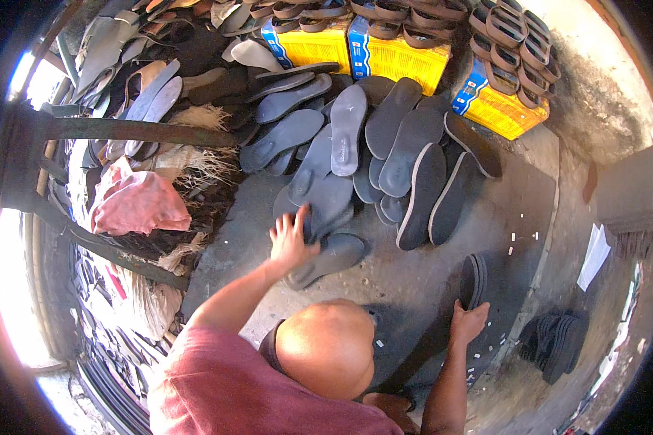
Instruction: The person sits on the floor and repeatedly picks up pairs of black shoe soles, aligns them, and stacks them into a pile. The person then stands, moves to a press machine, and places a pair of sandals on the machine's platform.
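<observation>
While our right hand gripped a small stack of dark soles, our left hand was at the near side of the sole pile, fingers spread; we couldn't tell if it held one. Lined-up edges and a firm pinch seemed smartest, tbh.

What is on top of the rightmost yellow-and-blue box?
Brown looped straps; the top of the yellow-and-blue box beneath them is mostly covered, and its contents cannot be seen.
</observation>
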The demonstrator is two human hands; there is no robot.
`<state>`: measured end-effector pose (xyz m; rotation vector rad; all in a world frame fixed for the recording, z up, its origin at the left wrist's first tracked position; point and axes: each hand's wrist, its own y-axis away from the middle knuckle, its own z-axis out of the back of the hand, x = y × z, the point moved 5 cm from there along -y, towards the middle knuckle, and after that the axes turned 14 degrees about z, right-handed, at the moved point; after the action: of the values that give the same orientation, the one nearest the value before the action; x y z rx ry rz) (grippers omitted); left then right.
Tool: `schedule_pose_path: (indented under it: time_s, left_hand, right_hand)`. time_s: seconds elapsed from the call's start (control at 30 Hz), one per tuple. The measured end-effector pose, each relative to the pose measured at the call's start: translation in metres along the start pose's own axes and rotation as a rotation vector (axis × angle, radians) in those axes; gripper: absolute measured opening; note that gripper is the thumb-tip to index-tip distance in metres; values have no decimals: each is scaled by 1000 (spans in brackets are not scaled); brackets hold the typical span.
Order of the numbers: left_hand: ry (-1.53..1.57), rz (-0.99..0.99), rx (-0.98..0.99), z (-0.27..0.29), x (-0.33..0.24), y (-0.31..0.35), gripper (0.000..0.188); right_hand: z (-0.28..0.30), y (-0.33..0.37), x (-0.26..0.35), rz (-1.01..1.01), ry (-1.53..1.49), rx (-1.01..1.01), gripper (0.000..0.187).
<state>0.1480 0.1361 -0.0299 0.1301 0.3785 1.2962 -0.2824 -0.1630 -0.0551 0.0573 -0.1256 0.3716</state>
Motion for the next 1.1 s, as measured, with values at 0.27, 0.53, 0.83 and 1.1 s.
schedule_pose_path:
  time_s: [0.27, 0.53, 0.83, 1.1]
  left_hand:
    - [216, -22, -154, 17, -4, -32, 104]
    - [252, -46, -2, 17, -40, -99, 107]
    - [348, 46, -137, -2, 27, 68, 93]
    - [576, -99, -306, 69, -33, -66, 90]
  right_hand:
    - [-1, 0, 3, -15, -10, 52, 95]
    - [-1, 2, -1, 169, 96, -312, 69]
    - [2, -3, 1, -42, -5, 59, 94]
    - [16, -7, 9, -88, -59, 129, 96]
